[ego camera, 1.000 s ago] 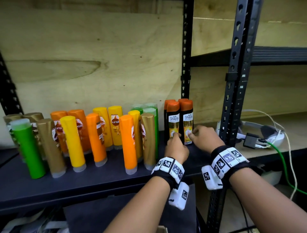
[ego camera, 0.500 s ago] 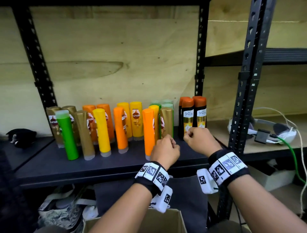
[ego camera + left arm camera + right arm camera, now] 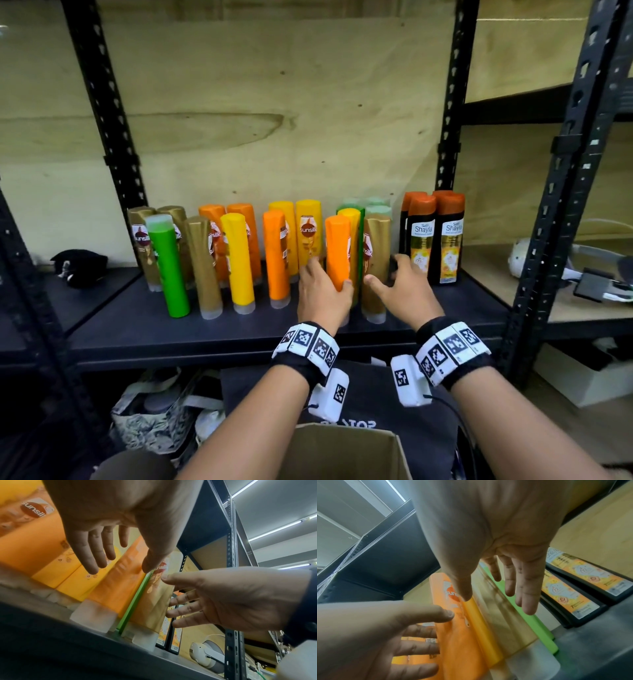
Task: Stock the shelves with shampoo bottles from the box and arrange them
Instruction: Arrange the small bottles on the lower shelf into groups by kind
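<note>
Several shampoo bottles stand on the dark shelf (image 3: 137, 329): gold, green, orange and yellow ones, with black Shayla bottles (image 3: 431, 240) at the right end. My left hand (image 3: 325, 279) straddles the front orange bottle (image 3: 337, 246), fingers straight on its left side and thumb touching its right. In the left wrist view that left hand (image 3: 120, 569) is spread wide over the orange bottle (image 3: 118, 588). My right hand (image 3: 385, 274) spans the gold bottle (image 3: 376, 246) beside it, thumb on its front and fingers along its right side, just as spread. The cardboard box (image 3: 342, 452) sits below, its inside hidden.
A black steel upright (image 3: 555, 205) stands right of the bottles. Beyond it a white headset (image 3: 527, 257) with cables lies on a wooden shelf. A black cloth item (image 3: 78, 265) lies at the far left. Bags sit under the shelf (image 3: 154, 411).
Both hands left the black Shayla bottles and moved left to the orange and gold bottles. Their curled fingers have straightened and spread. The head view pulled back and lower.
</note>
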